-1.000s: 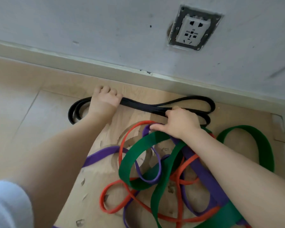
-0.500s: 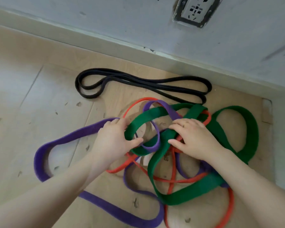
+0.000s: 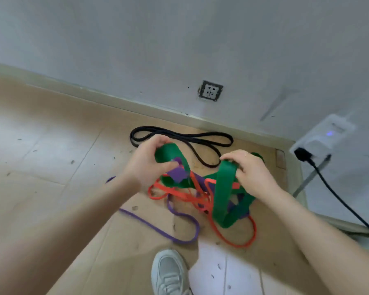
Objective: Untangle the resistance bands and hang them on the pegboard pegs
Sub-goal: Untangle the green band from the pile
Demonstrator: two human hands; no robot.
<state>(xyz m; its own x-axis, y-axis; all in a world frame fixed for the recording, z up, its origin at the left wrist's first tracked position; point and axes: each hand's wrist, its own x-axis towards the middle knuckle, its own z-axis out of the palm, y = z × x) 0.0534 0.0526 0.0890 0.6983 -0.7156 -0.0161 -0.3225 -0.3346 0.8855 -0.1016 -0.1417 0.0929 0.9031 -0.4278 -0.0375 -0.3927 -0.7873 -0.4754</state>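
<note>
floor: tan wood-look floor (image 3: 51, 188), pale grey wall (image 3: 179, 39) behind
hands: left hand (image 3: 149, 165) and right hand (image 3: 251, 173) both clutching wide green rubber band (image 3: 223, 194), grip looks blurry
loose: thin black band (image 3: 179, 137) by the wall

Bare forearms, ring on right hand (image 3: 252, 174), seemingly white sneaker (image 3: 169, 273).

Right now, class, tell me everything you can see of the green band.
The green band is a wide, flat loop that looks like matte rubber. It is lifted off the floor, held at two points: the left hand grips one fold, the right hand grips another. Its long loop hangs down. The purple band and orange band cross it, tangled with it.
</note>
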